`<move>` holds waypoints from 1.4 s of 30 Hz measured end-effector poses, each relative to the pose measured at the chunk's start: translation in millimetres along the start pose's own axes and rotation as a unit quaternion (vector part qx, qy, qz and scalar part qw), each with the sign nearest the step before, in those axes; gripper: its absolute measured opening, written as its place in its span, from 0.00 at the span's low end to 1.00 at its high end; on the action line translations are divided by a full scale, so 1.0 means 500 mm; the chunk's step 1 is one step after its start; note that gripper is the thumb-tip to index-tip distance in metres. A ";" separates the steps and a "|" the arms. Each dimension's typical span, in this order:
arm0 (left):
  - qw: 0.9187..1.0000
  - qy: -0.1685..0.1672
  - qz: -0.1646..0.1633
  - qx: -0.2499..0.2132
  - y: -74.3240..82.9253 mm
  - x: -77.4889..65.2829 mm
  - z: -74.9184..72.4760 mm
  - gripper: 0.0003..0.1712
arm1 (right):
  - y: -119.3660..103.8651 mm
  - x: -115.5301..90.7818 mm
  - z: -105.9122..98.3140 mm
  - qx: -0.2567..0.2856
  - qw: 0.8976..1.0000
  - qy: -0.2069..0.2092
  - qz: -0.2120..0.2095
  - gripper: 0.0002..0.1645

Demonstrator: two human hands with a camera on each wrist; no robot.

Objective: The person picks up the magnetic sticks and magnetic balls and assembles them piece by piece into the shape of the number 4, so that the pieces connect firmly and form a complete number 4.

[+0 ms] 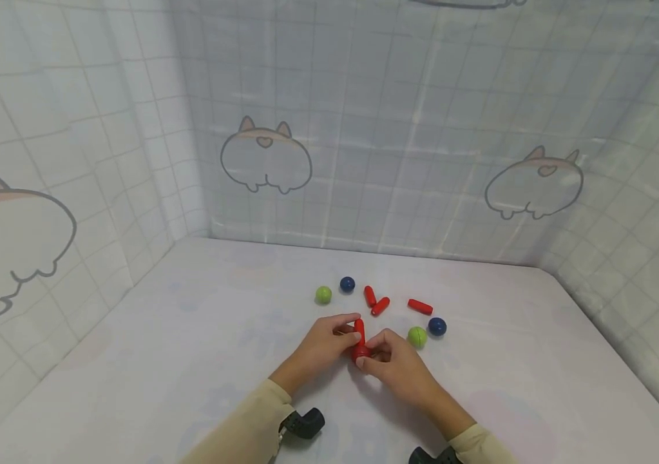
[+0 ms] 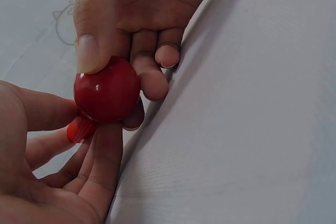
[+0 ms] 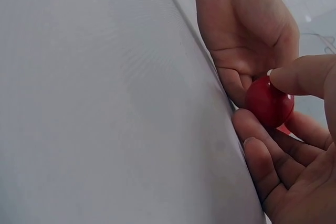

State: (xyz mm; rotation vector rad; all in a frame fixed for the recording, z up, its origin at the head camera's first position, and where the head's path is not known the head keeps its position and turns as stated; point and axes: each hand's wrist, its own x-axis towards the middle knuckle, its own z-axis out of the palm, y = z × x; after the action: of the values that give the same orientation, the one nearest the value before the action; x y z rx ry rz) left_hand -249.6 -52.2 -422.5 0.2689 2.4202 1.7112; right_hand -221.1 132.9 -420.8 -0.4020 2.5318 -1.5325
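Note:
A glossy red ball (image 1: 360, 353) and a slim red stick (image 1: 359, 327) are held together just above the table, the stick rising from the ball's far side. My left hand (image 1: 326, 340) pinches the stick between thumb and fingers. In the left wrist view, most of the stick (image 2: 81, 129) is hidden behind the ball (image 2: 107, 92) and fingers, and a left fingertip touches the ball's underside. With thumb and index finger, my right hand (image 1: 400, 368) grips the ball. The right wrist view shows the right thumb pressing on the ball (image 3: 268, 102).
Beyond the hands lie a green ball (image 1: 323, 295), a blue ball (image 1: 347, 284) and two red sticks (image 1: 380, 306) close together. To the right are a third red stick (image 1: 420, 307), another blue ball (image 1: 437, 327) and a green ball (image 1: 417, 337). Patterned curtains (image 1: 364, 193) enclose the white table (image 1: 201, 335).

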 end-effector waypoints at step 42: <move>0.997 -0.072 0.036 0.007 0.001 -0.054 -0.020 0.24 | 0.012 -0.001 -0.004 0.027 0.999 0.005 -0.034 0.21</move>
State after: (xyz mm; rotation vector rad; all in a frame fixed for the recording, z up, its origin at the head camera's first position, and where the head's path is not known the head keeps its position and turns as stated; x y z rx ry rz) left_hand -225.9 -67.6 -417.9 0.4701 2.3461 1.6432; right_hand -222.2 137.3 -425.3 -0.4803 2.5019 -1.6269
